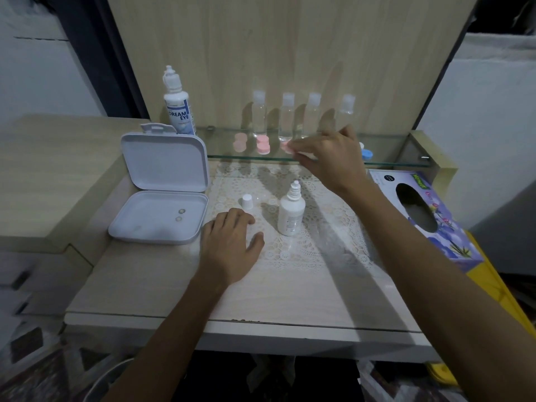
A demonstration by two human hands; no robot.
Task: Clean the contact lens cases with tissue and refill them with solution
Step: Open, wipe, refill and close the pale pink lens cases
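Standing open at the far left of the table point(162, 274), a white hinged box point(162, 195) shows two small round lenses point(180, 214) in its lower tray. Behind it a tall solution bottle point(177, 107) marked DREAM EYE stands on the glass shelf point(385, 150). The left hand point(232, 245) rests flat on the lace mat point(313, 250), fingers relaxed and spread, holding nothing, just beside a small white cap point(247, 202). Next comes an uncapped small white bottle point(291, 211), upright. On the shelf two pink lens cases point(240, 143) point(263, 145) sit in front of four clear bottles point(301, 114); the right hand point(333, 158) pinches a third pink case point(287, 147) at the shelf's front edge. A blue-and-white case point(366, 153) lies beyond, and a tissue box point(423, 216) sits at the right.
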